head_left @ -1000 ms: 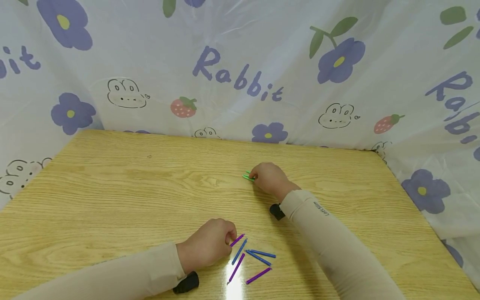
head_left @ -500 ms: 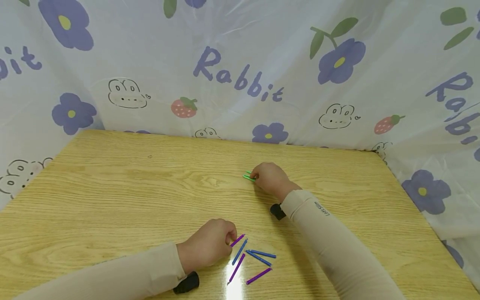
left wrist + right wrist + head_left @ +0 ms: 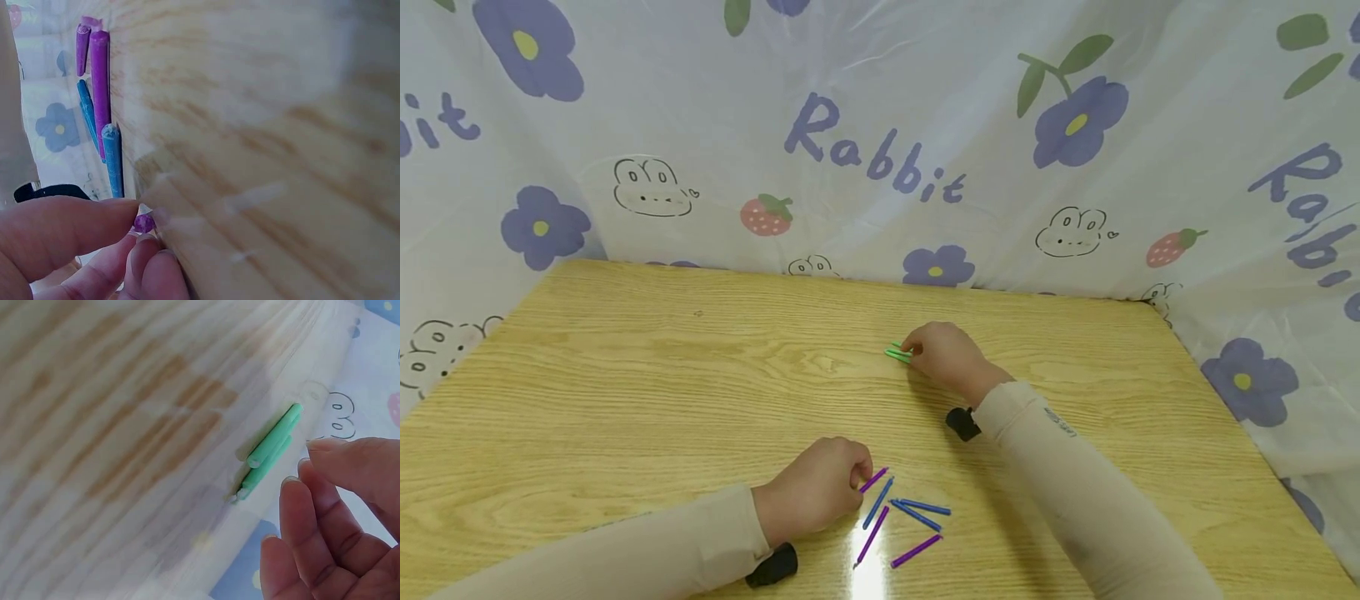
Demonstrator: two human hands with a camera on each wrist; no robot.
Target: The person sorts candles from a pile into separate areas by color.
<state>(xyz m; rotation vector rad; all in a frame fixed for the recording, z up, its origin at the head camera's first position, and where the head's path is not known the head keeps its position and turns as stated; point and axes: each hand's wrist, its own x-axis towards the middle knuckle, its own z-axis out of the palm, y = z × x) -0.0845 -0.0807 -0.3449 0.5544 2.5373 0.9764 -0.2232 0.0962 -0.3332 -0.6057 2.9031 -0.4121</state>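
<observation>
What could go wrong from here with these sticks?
1. The left hand pinches a purple stick with a blue stick close by; lifting might knock the blue one.
2. The green sticks look round and lie close together; the right hand, its fingers apart from them, could roll one while grasping another.

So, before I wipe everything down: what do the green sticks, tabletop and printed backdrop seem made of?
Green sticks: possibly wax or plastic, given their smooth, evenly coloured surface.
Tabletop: wood or laminate; grain lines show, and a bright reflection suggests a glossy finish.
Printed backdrop: probably thin plastic sheeting or coated fabric, judging by creases and faint sheen.
</observation>
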